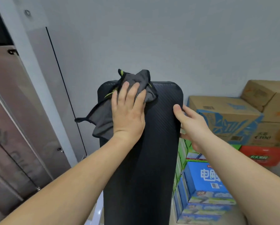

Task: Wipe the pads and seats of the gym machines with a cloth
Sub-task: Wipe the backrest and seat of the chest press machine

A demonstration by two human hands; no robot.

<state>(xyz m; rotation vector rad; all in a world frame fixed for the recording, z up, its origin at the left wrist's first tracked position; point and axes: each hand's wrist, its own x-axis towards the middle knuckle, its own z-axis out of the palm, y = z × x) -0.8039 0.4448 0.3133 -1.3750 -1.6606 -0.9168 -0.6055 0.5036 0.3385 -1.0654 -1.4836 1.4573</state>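
Wiping the top of the upright pad: one hand on the cloth, the other steadying the edge.

The fingers (pixel 132 90) of the left hand (pixel 128 111) lie straight and flat, pressing the grey cloth (pixel 102 125) against the black pad (pixel 152 151). The cloth bunches just beyond the fingertips at the pad's top edge and hangs off the side by the wrist. The right hand (pixel 194 124) clasps the pad's other edge, thumb on the face, the other fingers curled behind. Outward of that hand stand stacked cardboard boxes (pixel 217 114). The upper part seems to be under the wipe, with the long face below the wrist left to do. Next, the cloth needs drawing down under even pressure while the right hand holds the pad firm.
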